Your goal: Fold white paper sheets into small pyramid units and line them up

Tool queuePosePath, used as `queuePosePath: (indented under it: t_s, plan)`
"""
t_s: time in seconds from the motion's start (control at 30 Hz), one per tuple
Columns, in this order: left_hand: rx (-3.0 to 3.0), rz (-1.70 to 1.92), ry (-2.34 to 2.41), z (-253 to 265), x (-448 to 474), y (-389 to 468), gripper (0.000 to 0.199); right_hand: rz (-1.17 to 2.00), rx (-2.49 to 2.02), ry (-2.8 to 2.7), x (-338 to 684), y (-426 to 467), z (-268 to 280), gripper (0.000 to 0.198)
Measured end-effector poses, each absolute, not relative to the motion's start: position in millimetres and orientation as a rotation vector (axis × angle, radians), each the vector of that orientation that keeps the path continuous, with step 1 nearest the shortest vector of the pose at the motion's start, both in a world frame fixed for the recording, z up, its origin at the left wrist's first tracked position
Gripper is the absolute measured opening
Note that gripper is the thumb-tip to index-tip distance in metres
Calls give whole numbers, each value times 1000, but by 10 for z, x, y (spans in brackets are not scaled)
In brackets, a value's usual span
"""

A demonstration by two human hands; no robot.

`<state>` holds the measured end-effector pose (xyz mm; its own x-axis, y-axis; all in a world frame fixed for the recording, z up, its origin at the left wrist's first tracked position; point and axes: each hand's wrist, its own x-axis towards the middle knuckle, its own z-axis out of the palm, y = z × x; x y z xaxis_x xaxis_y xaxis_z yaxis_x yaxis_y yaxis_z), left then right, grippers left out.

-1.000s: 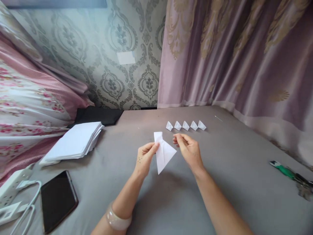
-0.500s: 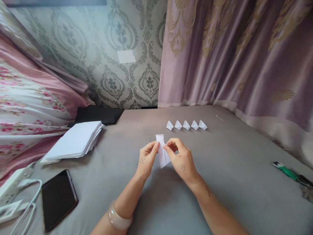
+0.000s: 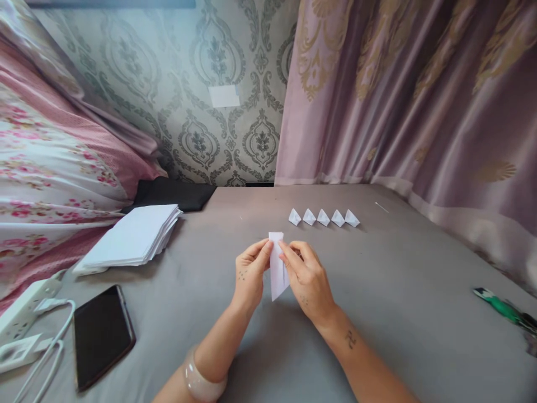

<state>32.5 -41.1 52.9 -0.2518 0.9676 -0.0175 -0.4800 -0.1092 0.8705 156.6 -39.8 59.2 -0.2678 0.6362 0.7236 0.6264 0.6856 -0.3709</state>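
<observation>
Between my hands, above the grey surface, is a folded white paper (image 3: pixel 277 271), held upright with a pointed lower end. My left hand (image 3: pixel 251 273) pinches its left edge near the top, thumb in front. At the right edge my right hand (image 3: pixel 308 277) grips it too, thumb and index finger by the upper part, the other fingers curled. Beyond my hands, a row of several small folded paper pieces (image 3: pixel 323 218) stands on the surface. The back of the held paper and some fingertips are hidden.
Left of me lie a stack of white paper (image 3: pixel 130 235), a black phone (image 3: pixel 103 338) and a white power strip (image 3: pixel 29 308) with cables. A black cloth (image 3: pixel 176 194) is behind the stack. A green-handled tool (image 3: pixel 501 308) lies at the right. Curtains (image 3: pixel 335 101) hang behind.
The right hand's fingers have moved up along the paper's right edge, and the paper looks narrower and more upright. Both hands still hold it. The view has shifted slightly.
</observation>
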Motion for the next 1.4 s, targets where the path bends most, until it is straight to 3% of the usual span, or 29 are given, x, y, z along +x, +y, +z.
queuePosePath:
  t_s: [0.37,0.7,0.9,1.13,1.4]
  plan:
    - [885,1556,915,587,384,-478,47,82,-976,-1960,1538,-349,533,46]
    - [927,1558,928,510,377,-452,43,250,-1053,-1850,1534,-353,596,29]
    - [987,1556,956,496,423,-474,41,169,-1131,-1720,1507,-343,641,21]
    - [1040,1565,988,480,413,-464,39,108,-1280,-1757,1476,-348,701,25]
    - [1129,1539,1005,465,394,-448,37,310,-1205,-1777,1540,-305,725,28]
